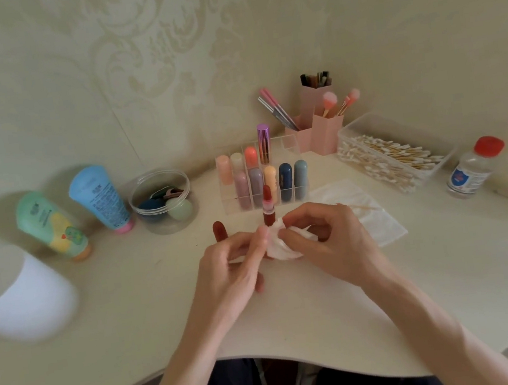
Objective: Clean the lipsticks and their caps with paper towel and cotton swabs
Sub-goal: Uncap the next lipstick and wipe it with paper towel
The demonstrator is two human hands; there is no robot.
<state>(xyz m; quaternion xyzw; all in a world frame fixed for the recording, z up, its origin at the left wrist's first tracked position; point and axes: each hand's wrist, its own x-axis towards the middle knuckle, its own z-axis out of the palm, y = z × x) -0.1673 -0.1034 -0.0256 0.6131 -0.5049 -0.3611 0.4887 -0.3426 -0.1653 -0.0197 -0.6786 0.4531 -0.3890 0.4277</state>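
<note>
Desk (pixel 294 309): hands (pixel 230 266) (pixel 330 240) hold lipstick (pixel 268 205) (uncapped), apparently in paper towel (pixel 281 248).

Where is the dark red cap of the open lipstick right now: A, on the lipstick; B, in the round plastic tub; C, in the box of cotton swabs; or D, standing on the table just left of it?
D: the cap stands upright on the table, left of the lipstick, whose red tip is bare, while the right hand grips the paper towel near its base.
</note>
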